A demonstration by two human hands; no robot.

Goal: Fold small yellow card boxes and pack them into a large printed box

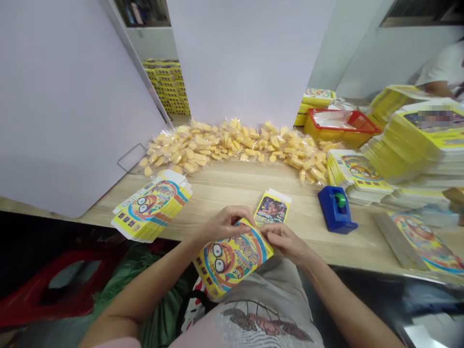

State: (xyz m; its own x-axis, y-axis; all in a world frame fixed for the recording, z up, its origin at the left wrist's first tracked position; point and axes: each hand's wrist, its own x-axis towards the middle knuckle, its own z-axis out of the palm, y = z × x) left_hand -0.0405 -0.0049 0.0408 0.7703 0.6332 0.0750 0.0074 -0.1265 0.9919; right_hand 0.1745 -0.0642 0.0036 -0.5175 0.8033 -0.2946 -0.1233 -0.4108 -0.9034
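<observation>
A yellow printed cardboard box (232, 261) with a cartoon face in glasses is held tilted at the table's front edge, over my lap. My left hand (230, 223) grips its upper edge, fingers curled over the top. At the upper right corner, my right hand (286, 242) pinches the end of the same box. Just beyond my hands lies a smaller-looking box (272, 208) with a dark printed panel and a white flap. A fanned stack of similar flat boxes (152, 205) rests on the table to the left.
Many bagged yellow pieces (232, 140) line the back of the table (217, 181). On the right are a blue tape dispenser (335, 212), a red basket (344, 128) and stacked boxes (362, 169). White panels (250, 58) stand behind. A person (442, 72) sits at far right.
</observation>
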